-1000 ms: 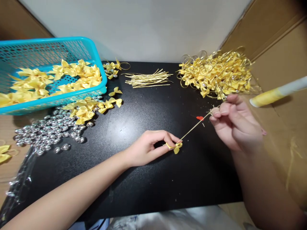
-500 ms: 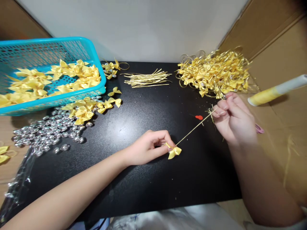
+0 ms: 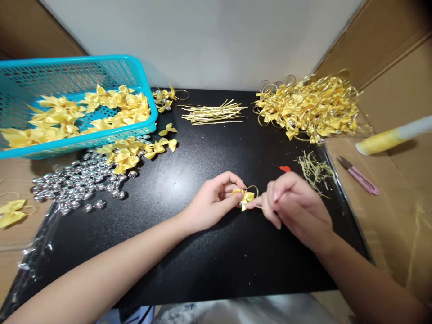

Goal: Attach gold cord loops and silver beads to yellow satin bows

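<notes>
My left hand (image 3: pixel 216 200) pinches a yellow ribbon bow (image 3: pixel 248 197) between thumb and fingers, low over the middle of the black table. A small silver bead shows beneath the bow. Gold cord (image 3: pixel 252 187) curves up in a loop behind it. Close on the right, my right hand (image 3: pixel 299 209) is closed on the cord's free end, its fingers curled and one fingertip close to the bow. The exact grip is partly hidden by the fingers.
A turquoise basket (image 3: pixel 153 108) of yellow bows stands left, with silver beads (image 3: pixel 84 180) before it. Cut gold cords (image 3: pixel 214 112) lie at the back. Finished looped bows (image 3: pixel 310 108) are heaped right, near cord scraps (image 3: pixel 313 171), pink snips (image 3: pixel 362 180) and a small red piece (image 3: pixel 284 168).
My right hand has come down and left toward the bow. The cord, stretched straight before, now forms a loop by the bow. The scraps and snips are uncovered.
</notes>
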The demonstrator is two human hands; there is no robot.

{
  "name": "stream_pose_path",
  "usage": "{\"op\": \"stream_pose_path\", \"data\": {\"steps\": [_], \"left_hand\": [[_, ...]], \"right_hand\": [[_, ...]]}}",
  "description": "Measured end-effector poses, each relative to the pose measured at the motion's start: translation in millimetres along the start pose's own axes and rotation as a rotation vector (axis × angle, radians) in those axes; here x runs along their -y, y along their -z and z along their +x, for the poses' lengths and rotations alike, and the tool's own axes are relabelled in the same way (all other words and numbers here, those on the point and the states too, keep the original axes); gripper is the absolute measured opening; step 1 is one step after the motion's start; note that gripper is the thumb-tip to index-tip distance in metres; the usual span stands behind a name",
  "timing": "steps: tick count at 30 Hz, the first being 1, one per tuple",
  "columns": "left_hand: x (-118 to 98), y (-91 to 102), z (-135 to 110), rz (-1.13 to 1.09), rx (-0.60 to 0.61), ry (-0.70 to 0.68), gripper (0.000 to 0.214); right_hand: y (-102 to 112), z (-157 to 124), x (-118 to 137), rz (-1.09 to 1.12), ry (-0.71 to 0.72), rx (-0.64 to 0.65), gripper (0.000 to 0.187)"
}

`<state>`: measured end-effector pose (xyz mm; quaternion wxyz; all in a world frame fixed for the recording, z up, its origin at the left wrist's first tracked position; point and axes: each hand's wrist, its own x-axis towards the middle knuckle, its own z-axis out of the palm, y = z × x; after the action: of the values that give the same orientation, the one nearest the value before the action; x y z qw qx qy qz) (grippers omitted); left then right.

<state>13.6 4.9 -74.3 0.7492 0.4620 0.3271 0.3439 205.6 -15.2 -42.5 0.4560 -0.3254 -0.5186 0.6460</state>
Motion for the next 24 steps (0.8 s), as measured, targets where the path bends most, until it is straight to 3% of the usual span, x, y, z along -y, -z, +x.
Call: {"op": "stream_pose_path", "data": {"steps": [2, 12, 18, 20, 24], "left_hand": [[1, -0.3, 1, -0.038, -0.017, -0.017, 0.012], [-3, 3.2, 0, -0.004, -0.060, 0.063, 0.010], [-6, 7.2, -1, 0.015, 0.008, 0.124, 0.027], [-5, 9.3, -2, -0.001, 0.036, 0.134, 0.034], [-3, 10.9, -3, -0.021, 0.077, 0.118, 0.034]], "right_hand": [[-3, -7, -2, -0.106, -0.022, 0.073, 0.009], [5, 0, -3, -0.305, -0.008, 0.096, 0.012], [7, -1, -6, -0.335, -0.003, 0.122, 0.012], [11, 1, -7, -0.300, 0.023, 0.043, 0.010], [28, 14, 2, -0.058, 0.157, -0.337, 0.004]]}}
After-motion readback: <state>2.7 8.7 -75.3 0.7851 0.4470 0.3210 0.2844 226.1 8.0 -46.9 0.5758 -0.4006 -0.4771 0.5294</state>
